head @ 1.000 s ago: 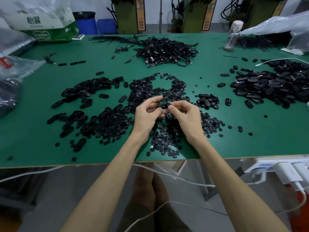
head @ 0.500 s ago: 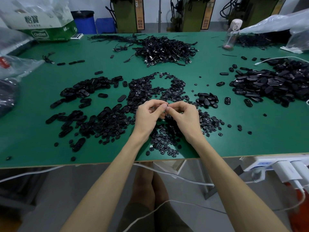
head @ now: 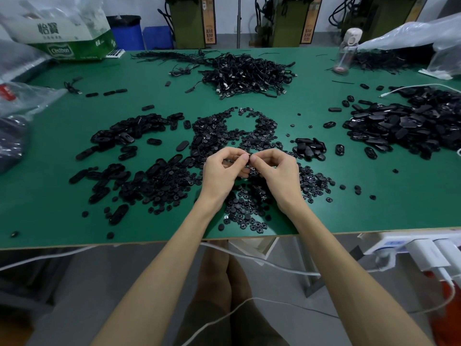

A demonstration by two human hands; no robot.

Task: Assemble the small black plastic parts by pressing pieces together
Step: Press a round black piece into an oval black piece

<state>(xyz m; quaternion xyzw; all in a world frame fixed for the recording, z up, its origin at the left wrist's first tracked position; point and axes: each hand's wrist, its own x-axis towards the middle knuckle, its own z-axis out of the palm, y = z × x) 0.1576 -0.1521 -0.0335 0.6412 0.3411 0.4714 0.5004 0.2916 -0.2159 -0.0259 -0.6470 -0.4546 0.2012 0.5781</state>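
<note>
Head view: left hand (head: 222, 171) and right hand (head: 275, 172) meet over the near middle of the green table (head: 45, 201). Their fingers are curled and the thumb tips touch, pinching a small black part that the fingers cover almost wholly. Loose round pieces (head: 247, 216) lie directly beneath. The part is judged light, rigid and smooth, so liable to slip or spring away under pressure. Recommended hold: by the rim edges, thumbs square on the flat face, pressure kept straight.

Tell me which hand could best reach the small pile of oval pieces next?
Right: the right hand sits nearest that small pile; the left hand would cross over. Both pinch a hidden part.
</note>
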